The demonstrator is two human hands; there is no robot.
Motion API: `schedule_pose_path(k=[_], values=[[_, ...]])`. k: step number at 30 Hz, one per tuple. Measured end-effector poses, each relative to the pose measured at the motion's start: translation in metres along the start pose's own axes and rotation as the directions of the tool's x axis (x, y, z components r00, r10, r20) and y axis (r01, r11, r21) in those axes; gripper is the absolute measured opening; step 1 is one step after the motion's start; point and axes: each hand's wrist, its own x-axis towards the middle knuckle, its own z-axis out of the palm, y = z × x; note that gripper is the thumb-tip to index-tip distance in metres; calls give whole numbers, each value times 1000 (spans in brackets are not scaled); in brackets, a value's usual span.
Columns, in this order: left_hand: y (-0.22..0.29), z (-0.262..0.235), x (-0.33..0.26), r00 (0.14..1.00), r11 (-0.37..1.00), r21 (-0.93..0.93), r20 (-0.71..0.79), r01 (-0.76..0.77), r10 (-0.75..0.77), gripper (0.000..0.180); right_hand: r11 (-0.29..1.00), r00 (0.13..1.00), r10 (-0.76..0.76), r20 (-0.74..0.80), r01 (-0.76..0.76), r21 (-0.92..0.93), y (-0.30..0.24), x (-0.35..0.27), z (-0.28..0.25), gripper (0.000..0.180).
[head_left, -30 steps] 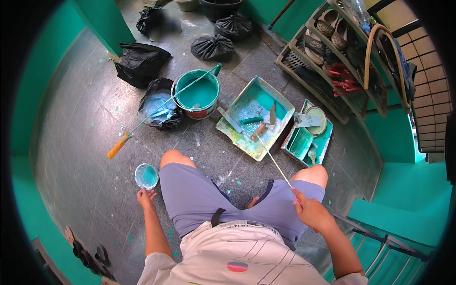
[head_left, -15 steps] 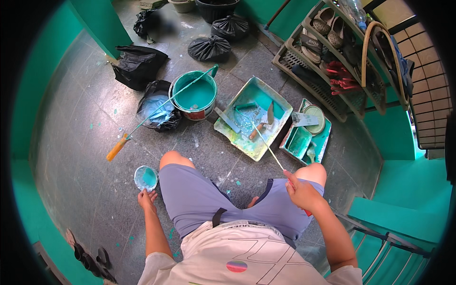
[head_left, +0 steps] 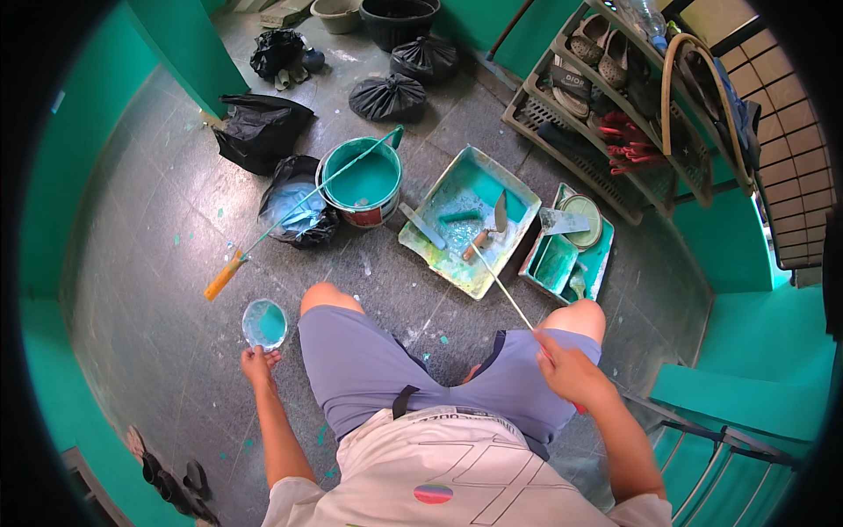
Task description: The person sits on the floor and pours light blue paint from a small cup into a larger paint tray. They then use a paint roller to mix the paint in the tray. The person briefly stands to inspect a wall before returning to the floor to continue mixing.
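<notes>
My left hand [head_left: 261, 362] is closed on the near edge of a clear plastic cup [head_left: 266, 324] with teal paint in it, left of my knee. My right hand [head_left: 569, 373] grips the red handle of a small paint roller, whose long thin rod [head_left: 507, 294] slants into a paint-smeared tray [head_left: 465, 278]. Its teal roller head [head_left: 460, 217] rests on the tray's wet bottom. Beside the head lie a trowel [head_left: 500, 213] with a wooden grip and a flat scraper blade [head_left: 422, 227] across the tray's left rim.
Left of the tray, a teal-paint bucket [head_left: 363, 178] has a long-rod roller with an orange handle [head_left: 225, 276] across it. A smaller tray [head_left: 536, 258] holds a brush [head_left: 577, 281] and a lid. Black bags [head_left: 386, 97] and a shoe rack [head_left: 606, 123] stand beyond.
The roller head has been drawn toward me across the tray, and my right hand has come slightly back. My left hand and the cup have shifted slightly left and away.
</notes>
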Motion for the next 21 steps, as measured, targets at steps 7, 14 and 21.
schedule_pose_path(k=[7, 14, 21], values=[[90, 38, -37, 949, 974, 45, 240, -221, 204, 13, 988, 989, 149, 24, -149, 28, -12, 12, 2, 45], [143, 139, -74, 832, 921, 69, 459, -384, 312, 13, 987, 988, 139, -74, -132, 91, -15, -32, -12, 41], [165, 261, -121, 678, 828, 77, 618, -555, 397, 13, 990, 985, 107, -134, -92, 110, -6, -44, 0, 40]])
